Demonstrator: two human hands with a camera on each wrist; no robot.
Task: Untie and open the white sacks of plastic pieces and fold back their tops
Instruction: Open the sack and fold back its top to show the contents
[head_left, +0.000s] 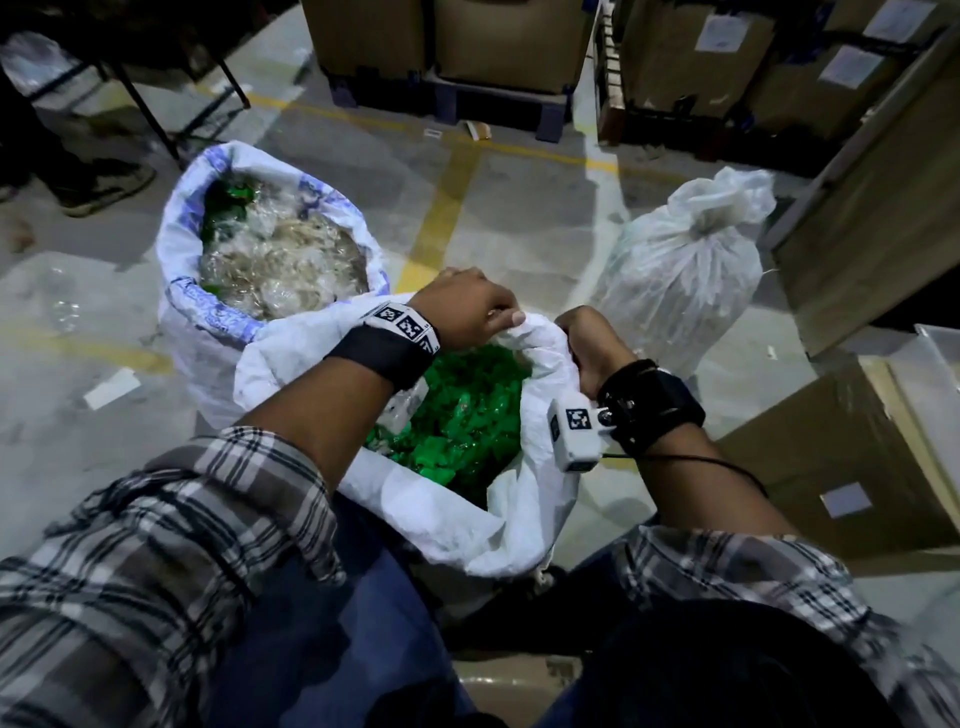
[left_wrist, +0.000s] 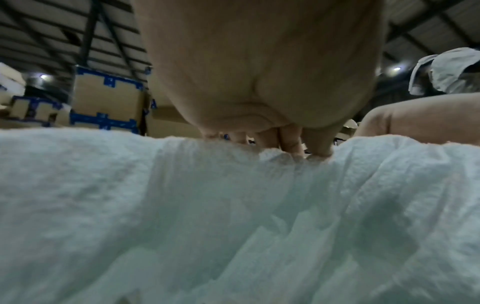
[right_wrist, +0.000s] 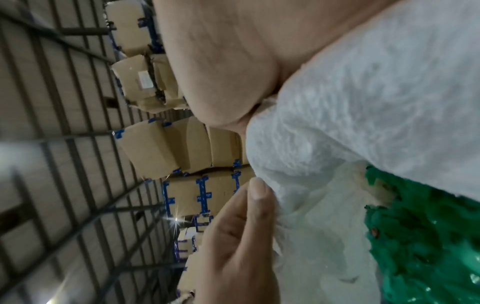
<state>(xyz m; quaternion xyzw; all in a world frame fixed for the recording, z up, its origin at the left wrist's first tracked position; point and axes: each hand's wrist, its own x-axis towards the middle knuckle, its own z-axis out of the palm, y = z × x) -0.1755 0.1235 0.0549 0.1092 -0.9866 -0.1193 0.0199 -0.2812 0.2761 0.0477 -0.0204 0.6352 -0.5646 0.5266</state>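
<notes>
White woven sack (head_left: 467, 525) sits at centre frame in the head view, its mouth already open on green plastic pieces (head_left: 467, 415); the top is not yet folded back. At the far rim, the left hand (head_left: 467, 312) has its fingers curled over the fabric edge, clamped on it, and just to its right the right hand (head_left: 592, 348) bunches the same edge in a closed fist. To fold well, I judge both hands should draw the rim outward and down together, rolling an even cuff (the fabric looks stiff and crinkly, so short bites around the mouth should hold better than one big pull), keeping the sack upright so nothing spills.

At upper left of centre stands a second sack (head_left: 176, 249), its blue-printed top already turned back on pale pieces. The floor (head_left: 519, 218) is grey concrete with yellow lines. At right stands a tied clear bag (head_left: 680, 270), with cardboard boxes (head_left: 857, 452) along the right edge and more across the top.
</notes>
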